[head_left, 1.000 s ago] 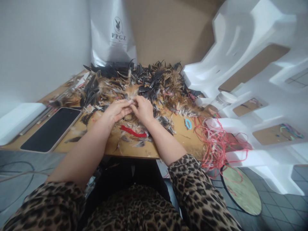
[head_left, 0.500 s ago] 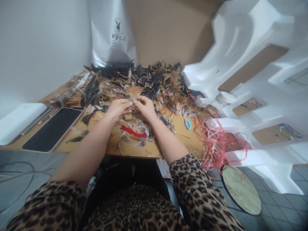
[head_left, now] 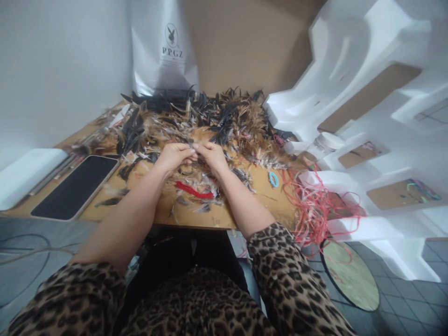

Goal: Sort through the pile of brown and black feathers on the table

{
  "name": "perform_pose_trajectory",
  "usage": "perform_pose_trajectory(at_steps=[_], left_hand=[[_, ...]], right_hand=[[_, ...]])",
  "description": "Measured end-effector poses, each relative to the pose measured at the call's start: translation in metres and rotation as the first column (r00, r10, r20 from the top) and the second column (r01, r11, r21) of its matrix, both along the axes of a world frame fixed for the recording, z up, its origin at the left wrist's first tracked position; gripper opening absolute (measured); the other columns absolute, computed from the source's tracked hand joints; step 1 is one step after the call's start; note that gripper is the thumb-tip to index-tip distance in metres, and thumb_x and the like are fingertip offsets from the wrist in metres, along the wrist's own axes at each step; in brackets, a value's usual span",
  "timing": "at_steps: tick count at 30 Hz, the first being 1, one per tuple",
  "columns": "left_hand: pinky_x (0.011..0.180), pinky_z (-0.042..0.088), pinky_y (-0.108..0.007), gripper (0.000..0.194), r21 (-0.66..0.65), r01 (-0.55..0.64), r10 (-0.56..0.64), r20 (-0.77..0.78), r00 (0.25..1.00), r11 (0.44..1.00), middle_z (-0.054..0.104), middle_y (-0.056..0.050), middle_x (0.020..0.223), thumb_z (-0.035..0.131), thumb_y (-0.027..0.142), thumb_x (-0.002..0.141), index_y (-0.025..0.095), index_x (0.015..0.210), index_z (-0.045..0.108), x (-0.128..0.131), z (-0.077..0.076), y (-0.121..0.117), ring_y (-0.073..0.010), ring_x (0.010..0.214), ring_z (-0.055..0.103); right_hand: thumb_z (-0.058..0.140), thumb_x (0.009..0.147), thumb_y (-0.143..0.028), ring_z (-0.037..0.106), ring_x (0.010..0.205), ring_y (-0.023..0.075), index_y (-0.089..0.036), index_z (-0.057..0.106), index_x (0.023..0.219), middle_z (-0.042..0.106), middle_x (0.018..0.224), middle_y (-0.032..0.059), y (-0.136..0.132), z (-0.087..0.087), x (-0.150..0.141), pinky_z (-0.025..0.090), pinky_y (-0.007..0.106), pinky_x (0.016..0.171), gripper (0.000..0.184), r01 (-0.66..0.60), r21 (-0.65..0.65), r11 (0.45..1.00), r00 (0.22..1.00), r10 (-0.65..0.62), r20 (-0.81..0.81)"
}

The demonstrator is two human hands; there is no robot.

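Note:
My left hand (head_left: 177, 157) and my right hand (head_left: 211, 155) meet over the middle of the table, thumbs and fingertips pinched together. A fluffy orange-brown feather (head_left: 203, 134) fans out just beyond the fingertips, its base hidden between them. Whether one or several feathers are gripped there, I cannot tell. Below the hands lies a bundle of red string (head_left: 193, 190) among loose fluff. A heap of brown feathers (head_left: 247, 122) and dark feathers (head_left: 159, 103) spreads across the back of the table.
On the left lie a phone (head_left: 75, 187) and a white box (head_left: 30, 175). A blue band (head_left: 273, 179) rests right of my forearm, near tangled pink strips (head_left: 320, 205) at the edge. White foam packaging (head_left: 353, 93) stands at right, a silver bag (head_left: 164, 65) behind.
Both hands stay pinched together at nearly the same spot. My right fingers have flattened slightly, and the orange-brown feather now spreads a little further to the right.

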State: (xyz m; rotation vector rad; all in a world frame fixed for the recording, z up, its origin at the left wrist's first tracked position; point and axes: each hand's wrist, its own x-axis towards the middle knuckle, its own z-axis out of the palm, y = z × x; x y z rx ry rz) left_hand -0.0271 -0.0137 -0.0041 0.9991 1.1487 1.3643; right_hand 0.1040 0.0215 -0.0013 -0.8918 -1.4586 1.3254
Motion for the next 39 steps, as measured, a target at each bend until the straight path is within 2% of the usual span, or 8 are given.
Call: perform_pose_trajectory(at_steps=[6, 12, 18, 22, 26, 30, 34, 39], left_hand=[[0.047, 0.044, -0.013, 0.013, 0.013, -0.102, 0.099, 0.169, 0.981, 0.995, 0.066, -0.006, 0.062, 0.072, 0.020, 0.067, 0.009, 0.065, 0.064, -0.012, 0.000, 0.005, -0.0078, 0.053, 0.061], [0.044, 0.041, -0.012, 0.013, -0.038, -0.139, 0.144, 0.305, 0.941, 0.990, 0.064, -0.003, 0.063, 0.071, 0.018, 0.068, 0.010, 0.070, 0.062, -0.019, -0.001, 0.009, -0.0079, 0.055, 0.062], [0.042, 0.039, -0.011, 0.009, -0.048, -0.160, 0.167, 0.339, 0.926, 0.986, 0.064, -0.002, 0.064, 0.068, 0.016, 0.071, 0.010, 0.072, 0.062, -0.020, 0.001, 0.008, -0.0063, 0.053, 0.060], [0.043, 0.039, -0.012, 0.010, -0.065, -0.171, 0.183, 0.328, 0.927, 0.983, 0.065, -0.002, 0.065, 0.069, 0.017, 0.071, 0.011, 0.073, 0.062, -0.019, 0.002, 0.008, -0.0056, 0.053, 0.059], [0.043, 0.039, -0.012, 0.012, -0.072, -0.187, 0.200, 0.327, 0.923, 0.980, 0.064, -0.002, 0.064, 0.070, 0.018, 0.070, 0.011, 0.073, 0.061, -0.019, 0.004, 0.007, -0.0051, 0.051, 0.058], [0.042, 0.038, -0.011, 0.011, -0.074, -0.196, 0.209, 0.336, 0.918, 0.978, 0.064, -0.001, 0.064, 0.070, 0.019, 0.071, 0.012, 0.073, 0.061, -0.020, 0.005, 0.007, -0.0047, 0.051, 0.058], [0.042, 0.039, -0.011, 0.009, -0.074, -0.183, 0.197, 0.357, 0.913, 0.980, 0.066, -0.002, 0.067, 0.069, 0.017, 0.071, 0.012, 0.073, 0.062, -0.022, 0.003, 0.009, -0.0051, 0.052, 0.059], [0.044, 0.042, -0.011, 0.004, -0.029, -0.094, 0.098, 0.351, 0.931, 0.995, 0.070, -0.008, 0.088, 0.067, 0.013, 0.071, 0.011, 0.073, 0.064, -0.022, 0.001, 0.008, -0.0063, 0.059, 0.062]], right_hand=[[0.066, 0.065, -0.035, 0.050, 0.059, 0.0083, -0.015, 0.067, 0.077, 0.063, 0.067, -0.0012, 0.015, 0.004, 0.018, 0.041, 0.021, 0.060, 0.023, -0.019, 0.158, 0.987, 0.973, -0.018, 0.231], [0.058, 0.070, -0.026, 0.053, 0.059, 0.0111, -0.017, 0.066, 0.064, 0.062, 0.059, -0.0004, 0.028, 0.000, 0.037, 0.039, 0.024, 0.062, 0.013, -0.135, 0.315, 0.939, 0.674, -0.147, 0.724], [0.065, 0.066, -0.044, 0.058, 0.073, 0.0176, -0.021, 0.068, 0.092, 0.068, 0.083, 0.0050, 0.021, -0.001, 0.031, 0.041, 0.028, 0.067, 0.035, -0.171, 0.349, 0.921, 0.498, -0.225, 0.838], [0.060, 0.071, -0.029, 0.059, 0.080, 0.0208, -0.018, 0.068, 0.082, 0.067, 0.088, 0.0102, 0.014, -0.003, 0.023, 0.042, 0.030, 0.070, 0.018, -0.196, 0.379, 0.905, 0.414, -0.274, 0.868], [0.055, 0.072, -0.023, 0.056, 0.065, 0.0152, -0.017, 0.063, 0.067, 0.063, 0.067, 0.0040, 0.018, -0.006, 0.023, 0.041, 0.027, 0.065, 0.012, -0.116, 0.343, 0.932, 0.647, -0.191, 0.738], [0.059, 0.071, -0.035, 0.046, 0.046, 0.0087, -0.017, 0.058, 0.067, 0.054, 0.050, -0.0039, 0.025, -0.004, 0.026, 0.037, 0.022, 0.051, 0.019, -0.049, 0.123, 0.991, 0.943, 0.005, 0.333], [0.067, 0.064, -0.040, 0.043, 0.044, 0.0065, -0.017, 0.057, 0.068, 0.053, 0.049, -0.0055, 0.023, 0.004, 0.027, 0.035, 0.020, 0.049, 0.025, -0.060, 0.011, 0.998, 0.996, 0.059, 0.062], [0.068, 0.064, -0.038, 0.044, 0.043, 0.0069, -0.017, 0.055, 0.068, 0.053, 0.048, -0.0058, 0.019, 0.006, 0.027, 0.035, 0.021, 0.048, 0.024, -0.133, 0.046, 0.990, 0.990, 0.130, 0.053]])
